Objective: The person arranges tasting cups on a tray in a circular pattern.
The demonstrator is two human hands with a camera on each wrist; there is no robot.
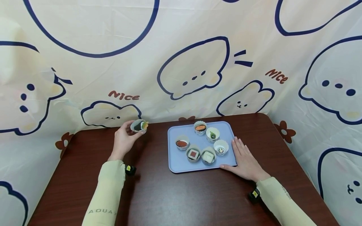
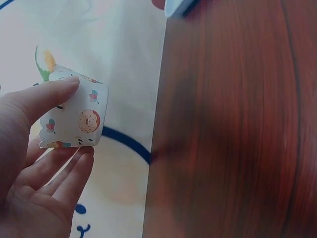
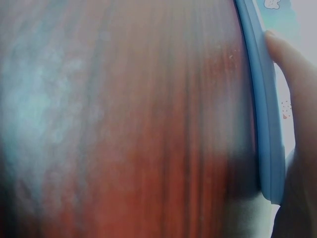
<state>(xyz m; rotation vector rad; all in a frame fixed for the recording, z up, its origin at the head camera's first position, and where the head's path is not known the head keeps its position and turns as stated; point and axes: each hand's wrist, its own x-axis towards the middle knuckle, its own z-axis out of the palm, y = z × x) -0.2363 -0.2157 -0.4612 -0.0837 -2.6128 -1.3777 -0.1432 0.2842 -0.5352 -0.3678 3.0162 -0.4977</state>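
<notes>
My left hand [image 1: 123, 142] holds a small paper cup [image 1: 138, 125] tilted on its side, left of the tray and near the table's far edge. In the left wrist view, the thumb and fingers grip the cup's white wall [image 2: 81, 111], printed with donuts and flowers. Something dark green and white with a yellow-orange tip, like a sushi piece, shows at its mouth. My right hand [image 1: 246, 161] lies along the right side of a light blue tray [image 1: 176, 163], fingers straight. Its thumb [image 3: 290, 57] touches the tray's near rim [image 3: 265, 114].
Several paper cups stand on the tray, among them one with orange-topped food [image 1: 200, 128], one with a green piece [image 1: 213, 135] and one with reddish filling [image 1: 182, 143]. The brown wooden table [image 1: 181, 201] meets a cartoon-printed cloth [image 1: 147, 72] behind.
</notes>
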